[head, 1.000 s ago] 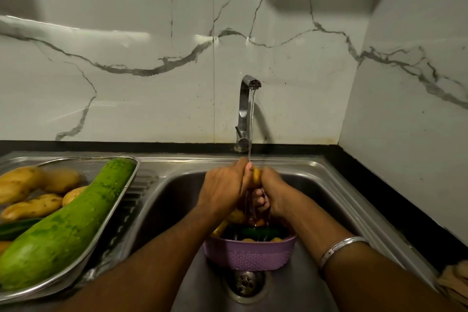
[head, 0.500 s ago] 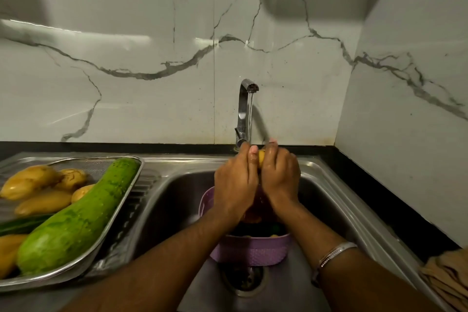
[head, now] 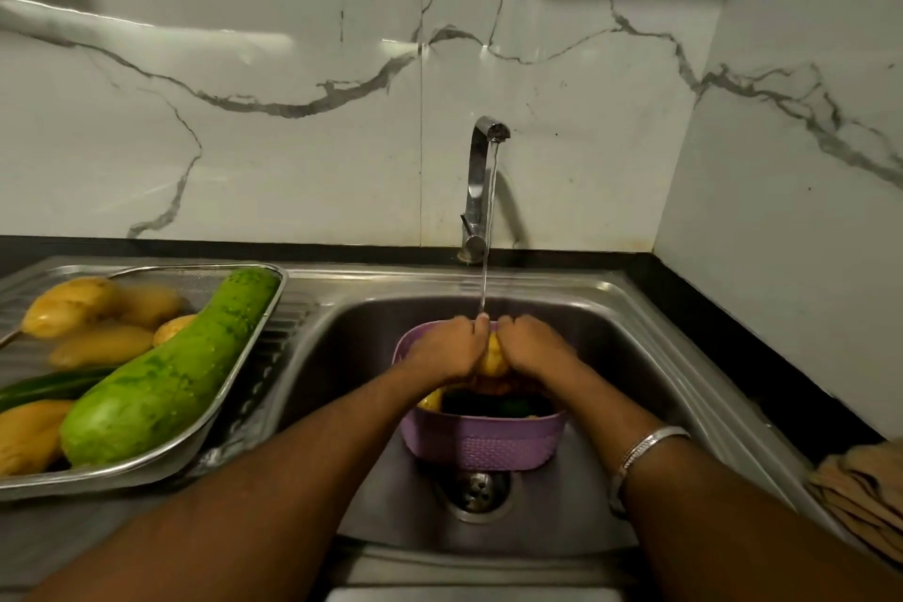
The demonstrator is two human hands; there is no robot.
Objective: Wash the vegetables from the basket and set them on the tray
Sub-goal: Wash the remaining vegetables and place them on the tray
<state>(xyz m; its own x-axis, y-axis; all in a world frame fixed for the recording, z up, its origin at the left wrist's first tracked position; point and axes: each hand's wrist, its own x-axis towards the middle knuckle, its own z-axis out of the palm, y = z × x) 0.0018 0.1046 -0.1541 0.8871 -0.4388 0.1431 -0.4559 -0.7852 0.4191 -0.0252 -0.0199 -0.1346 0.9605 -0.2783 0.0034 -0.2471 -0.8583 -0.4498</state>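
My left hand [head: 447, 347] and my right hand [head: 530, 347] both grip a yellow potato [head: 493, 357] under the running water, right above the purple basket [head: 483, 442] standing in the sink. Inside the basket lie more vegetables, dark green and yellow, mostly hidden by my hands. On the drainboard to the left sits the steel tray [head: 234, 398], holding a big green gourd [head: 166, 376], several potatoes [head: 68, 306] and a dark green cucumber [head: 49, 386].
A chrome tap [head: 481, 181] at the back pours a thin stream onto my hands. The sink's drain [head: 476, 489] lies just in front of the basket. A folded tan cloth [head: 865, 489] rests on the black counter at the right edge. Marble walls close off the back and right.
The potato stays gripped in both hands under the stream. My hands rose toward the tap half a second ago and have now come back down over the basket.
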